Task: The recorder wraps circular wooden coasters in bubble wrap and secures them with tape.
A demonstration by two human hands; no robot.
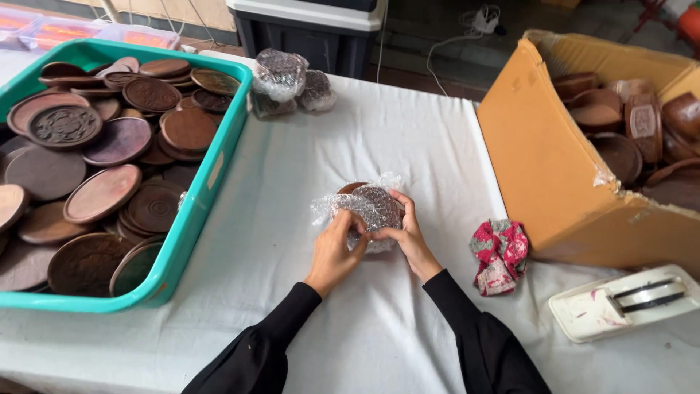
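A round brown carved wooden disc [373, 201] lies on the white tablecloth [379, 138], partly covered in clear bubble wrap [337, 206]. My left hand [335, 252] pinches the wrap at the disc's near left side. My right hand [410, 235] grips the disc's right edge, with the thumb on the wrap. Both sleeves are black.
A teal plastic bin [191, 211] at the left holds several brown carved wooden discs. Wrapped bundles [286, 80] sit behind it. A cardboard box [554, 168] of wooden pieces stands at the right. A red patterned cloth [500, 255] and a white tape dispenser [627, 300] lie near it.
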